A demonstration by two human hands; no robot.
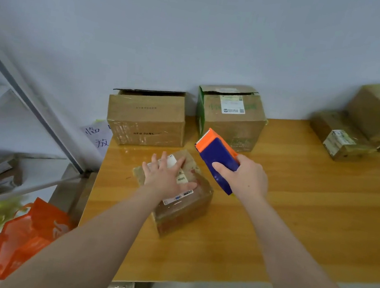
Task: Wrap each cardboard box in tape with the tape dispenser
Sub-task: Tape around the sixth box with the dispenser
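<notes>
Left hand [167,177] lies flat, fingers spread, atop the small labelled cardboard box [185,211] — likely pinning it steady. Just right of that box, the right hand [247,178] curls round the tape dispenser [216,154], cutter lifted clear — seemingly poised for a pass.

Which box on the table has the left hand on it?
The small box nearest the person, white labels on top: the left hand lies flat on it. The larger brown box and the green-printed box behind it are untouched.
</notes>
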